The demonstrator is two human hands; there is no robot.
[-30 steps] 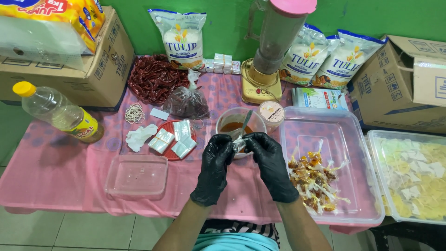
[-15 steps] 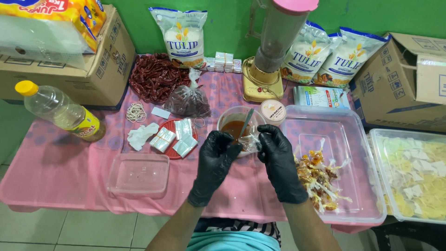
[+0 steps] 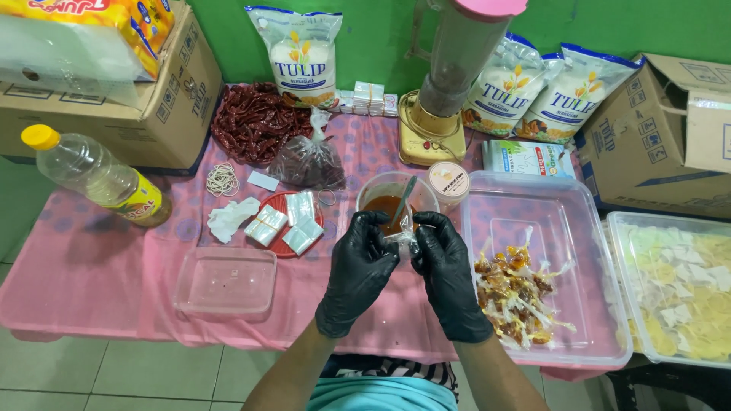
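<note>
Both hands have drawn back together since half a second ago, when they stood apart over the bowl; the small clear plastic pouch (image 3: 401,233) now sits between the fingertips, just in front of the bowl. Left hand (image 3: 358,270), black-gloved, fingers curled, pinches the pouch's left edge. Right hand (image 3: 448,274), also black-gloved, pinches the pouch from the right; thumbs nearly meet. Pouch contents too small to tell.

Nearest the body on the pink tablecloth (image 3: 91,274): empty clear rectangular tub (image 3: 226,283) to the left of the hands; large clear tray (image 3: 533,221) to the right, holding a heap of filled, twisted sachets (image 3: 514,297). Second tray with pale yellow pieces (image 3: 681,281) at far right.

Just beyond the hands: clear bowl of reddish-brown sauce (image 3: 390,199) with a spoon (image 3: 403,196) standing in it. Left of it, red plate with folded plastic packets (image 3: 288,224), crumpled tissue (image 3: 231,218), rubber bands (image 3: 222,180).

Farther back: tied bag of dark chillies (image 3: 308,161), loose dried red chillies (image 3: 251,125), oil bottle with yellow cap (image 3: 95,176), blender with pink lid (image 3: 445,84), flour bags against the green wall, cardboard boxes at both sides.
</note>
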